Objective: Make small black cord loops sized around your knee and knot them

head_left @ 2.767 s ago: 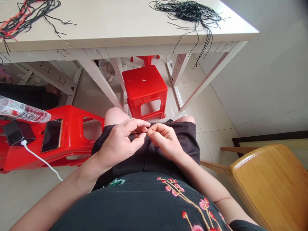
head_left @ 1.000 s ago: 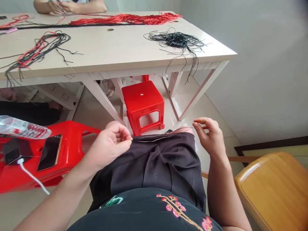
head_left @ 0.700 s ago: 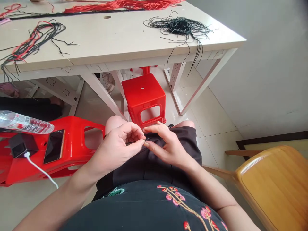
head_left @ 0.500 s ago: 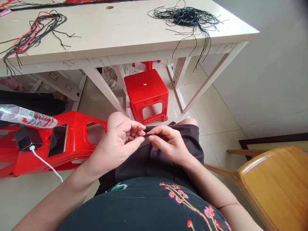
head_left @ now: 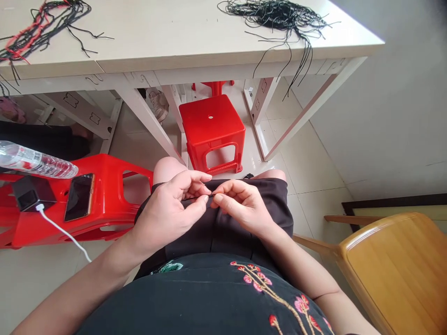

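- Left hand point(head_left: 171, 204) is half curled over the lap, its thumb and fingertips closed on a thin black cord point(head_left: 211, 195), the index finger reaching out above
- Right hand point(head_left: 247, 207) faces it, thumb and forefinger pinched on the same cord, the other fingers folded in; the fingertips of both hands almost meet
- Only a short piece of that cord shows, between the fingertips and inside the left hand's curl; its ends cannot be made out
- Below the hands come a dark shirt embroidered with pink and red blossoms point(head_left: 195, 298) and a black cloth garment point(head_left: 230, 228) across the thighs
- To the left, a red plastic stool point(head_left: 101, 195) carries a dark-screened phone point(head_left: 79, 197), a black box-shaped charger point(head_left: 30, 191) with a white cable point(head_left: 63, 230), and a clear plastic bottle point(head_left: 38, 160)
- To the right is a yellow-brown wooden chair point(head_left: 401, 260)
- Ahead, a pale wood-topped table point(head_left: 150, 42) bears a red and black cord bundle point(head_left: 38, 30) at left and a loose all-black cord tangle point(head_left: 275, 14) at right, strands hanging over the edge
- Beyond the knees sits a square red plastic stool point(head_left: 213, 122); farther back, a pale shoe point(head_left: 159, 104) shows under the table
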